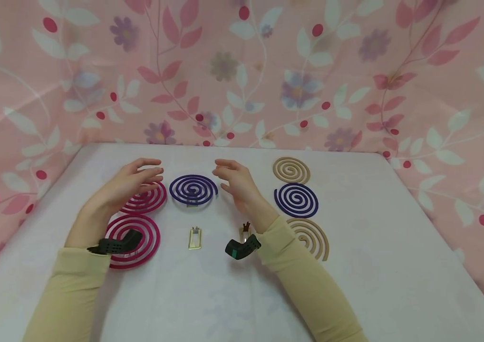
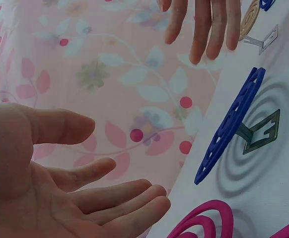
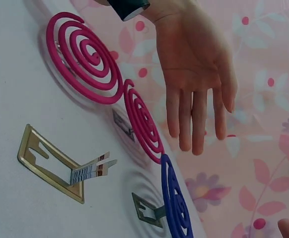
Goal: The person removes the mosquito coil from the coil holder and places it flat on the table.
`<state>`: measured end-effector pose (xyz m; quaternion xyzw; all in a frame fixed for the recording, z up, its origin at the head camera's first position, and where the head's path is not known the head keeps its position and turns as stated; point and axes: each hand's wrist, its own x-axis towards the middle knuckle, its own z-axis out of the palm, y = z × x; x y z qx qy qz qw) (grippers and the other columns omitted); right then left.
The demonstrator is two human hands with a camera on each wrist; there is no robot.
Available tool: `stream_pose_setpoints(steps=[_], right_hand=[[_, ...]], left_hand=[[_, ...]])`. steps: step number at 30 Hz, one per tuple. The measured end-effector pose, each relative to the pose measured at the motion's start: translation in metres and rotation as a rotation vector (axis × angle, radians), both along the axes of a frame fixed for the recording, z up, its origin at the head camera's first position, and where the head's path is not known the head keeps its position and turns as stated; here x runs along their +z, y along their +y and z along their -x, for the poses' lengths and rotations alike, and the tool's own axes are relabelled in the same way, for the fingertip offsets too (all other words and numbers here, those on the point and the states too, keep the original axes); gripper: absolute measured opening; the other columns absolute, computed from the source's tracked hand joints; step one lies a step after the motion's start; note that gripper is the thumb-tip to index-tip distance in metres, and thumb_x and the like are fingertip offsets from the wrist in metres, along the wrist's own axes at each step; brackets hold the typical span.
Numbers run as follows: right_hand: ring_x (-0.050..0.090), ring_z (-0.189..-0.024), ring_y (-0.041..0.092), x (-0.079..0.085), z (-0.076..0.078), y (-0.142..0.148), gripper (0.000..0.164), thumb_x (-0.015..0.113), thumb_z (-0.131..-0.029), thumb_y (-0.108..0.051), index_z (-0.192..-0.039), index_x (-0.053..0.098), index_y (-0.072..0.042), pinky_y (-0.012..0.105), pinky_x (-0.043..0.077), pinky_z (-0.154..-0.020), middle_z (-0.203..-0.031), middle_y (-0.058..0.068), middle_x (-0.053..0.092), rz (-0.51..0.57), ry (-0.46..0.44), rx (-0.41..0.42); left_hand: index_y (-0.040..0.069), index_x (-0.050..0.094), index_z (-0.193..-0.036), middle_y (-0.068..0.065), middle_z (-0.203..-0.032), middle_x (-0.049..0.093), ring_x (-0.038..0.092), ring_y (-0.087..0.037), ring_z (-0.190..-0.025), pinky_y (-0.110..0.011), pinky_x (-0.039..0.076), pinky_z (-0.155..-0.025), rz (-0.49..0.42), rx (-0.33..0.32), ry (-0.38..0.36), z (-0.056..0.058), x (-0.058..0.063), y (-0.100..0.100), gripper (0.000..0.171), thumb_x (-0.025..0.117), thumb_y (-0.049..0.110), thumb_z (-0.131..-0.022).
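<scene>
My left hand [image 1: 124, 185] hovers over the far pink mosquito coil [image 1: 162, 201], fingers extended and loosely bent, holding nothing. Opposite it, my right hand [image 1: 239, 183] is raised just right of a blue mosquito coil [image 1: 193, 190], its fingers also relaxed and without a load. That blue coil rests level on a small metal stand [image 2: 261, 133], lifted above the table with its shadow beneath. In the left wrist view both hands have straight, spread fingers, apart from the coil. A second pink coil [image 1: 156, 237] lies nearer, partly behind the left wrist.
Two bare metal stands, a near one [image 1: 195, 238] and another [image 1: 244, 232] by the right wrist device, sit on the white table [image 1: 208, 299]. Farther right lie a tan coil [image 1: 291, 170], a blue coil [image 1: 296, 200] and another tan coil [image 1: 321, 237], partly covered by the right sleeve.
</scene>
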<state>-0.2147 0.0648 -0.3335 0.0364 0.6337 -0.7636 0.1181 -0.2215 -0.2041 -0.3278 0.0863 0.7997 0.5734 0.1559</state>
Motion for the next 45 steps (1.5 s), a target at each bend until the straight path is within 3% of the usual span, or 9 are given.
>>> stream_pose_setpoints(steps=[9, 18, 26, 31, 34, 39, 45], right_hand=[[0.031, -0.144, 0.035, -0.016, 0.003, -0.005, 0.043, 0.061, -0.092, -0.008, -0.135, 0.059, -0.008, 0.051, 0.03, -0.119, -0.151, 0.007, 0.045, 0.059, -0.207, -0.044], [0.041, -0.139, 0.032, -0.026, 0.006, -0.006, 0.052, 0.057, -0.095, -0.008, -0.146, 0.047, -0.002, 0.051, 0.026, -0.121, -0.149, 0.018, 0.04, 0.252, -0.317, -0.04], [0.046, -0.131, 0.031, -0.031, 0.008, -0.006, 0.045, 0.061, -0.095, -0.01, -0.138, 0.054, -0.002, 0.05, 0.035, -0.117, -0.143, 0.019, 0.047, 0.285, -0.349, -0.087], [0.046, -0.134, 0.031, -0.032, 0.009, -0.006, 0.048, 0.058, -0.095, -0.006, -0.143, 0.051, -0.002, 0.05, 0.035, -0.117, -0.144, 0.02, 0.044, 0.33, -0.374, -0.089], [0.046, -0.134, 0.031, -0.032, 0.01, -0.005, 0.051, 0.056, -0.095, -0.005, -0.145, 0.049, -0.002, 0.051, 0.037, -0.115, -0.144, 0.02, 0.042, 0.362, -0.388, -0.087], [0.049, -0.132, 0.032, -0.032, 0.009, -0.005, 0.052, 0.056, -0.094, -0.005, -0.145, 0.049, -0.003, 0.054, 0.04, -0.112, -0.144, 0.021, 0.045, 0.351, -0.367, -0.084], [0.052, -0.131, 0.031, -0.028, 0.007, -0.004, 0.051, 0.055, -0.093, -0.004, -0.144, 0.051, -0.004, 0.058, 0.04, -0.111, -0.144, 0.019, 0.049, 0.347, -0.34, -0.082]], left_hand=[[0.0, 0.023, -0.155, -0.029, -0.159, 0.025, 0.033, -0.042, -0.145, -0.049, 0.031, -0.117, 0.046, -0.025, -0.051, -0.002, -0.008, 0.009, 0.06, 0.043, 0.031, -0.107], [-0.001, 0.024, -0.154, -0.03, -0.16, 0.022, 0.033, -0.045, -0.144, -0.052, 0.028, -0.118, 0.064, -0.044, -0.056, 0.0, -0.016, 0.016, 0.059, 0.042, 0.028, -0.107], [-0.003, 0.021, -0.155, -0.031, -0.159, 0.023, 0.036, -0.043, -0.142, -0.052, 0.03, -0.117, 0.055, -0.059, -0.069, 0.005, -0.021, 0.02, 0.058, 0.039, 0.026, -0.108], [-0.001, 0.02, -0.156, -0.031, -0.155, 0.03, 0.042, -0.037, -0.136, -0.047, 0.036, -0.113, 0.055, -0.06, -0.074, 0.007, -0.023, 0.022, 0.057, 0.038, 0.024, -0.108], [-0.002, 0.018, -0.156, -0.032, -0.157, 0.027, 0.04, -0.039, -0.139, -0.046, 0.037, -0.111, 0.025, -0.063, -0.08, 0.007, -0.024, 0.023, 0.057, 0.039, 0.021, -0.108], [-0.002, 0.019, -0.156, -0.03, -0.16, 0.021, 0.035, -0.041, -0.143, -0.047, 0.037, -0.111, -0.014, -0.046, -0.075, 0.005, -0.023, 0.023, 0.056, 0.039, 0.017, -0.108], [0.0, 0.021, -0.156, -0.028, -0.16, 0.024, 0.037, -0.041, -0.142, -0.045, 0.039, -0.109, -0.015, -0.018, -0.043, 0.005, -0.02, 0.021, 0.055, 0.04, 0.019, -0.108]])
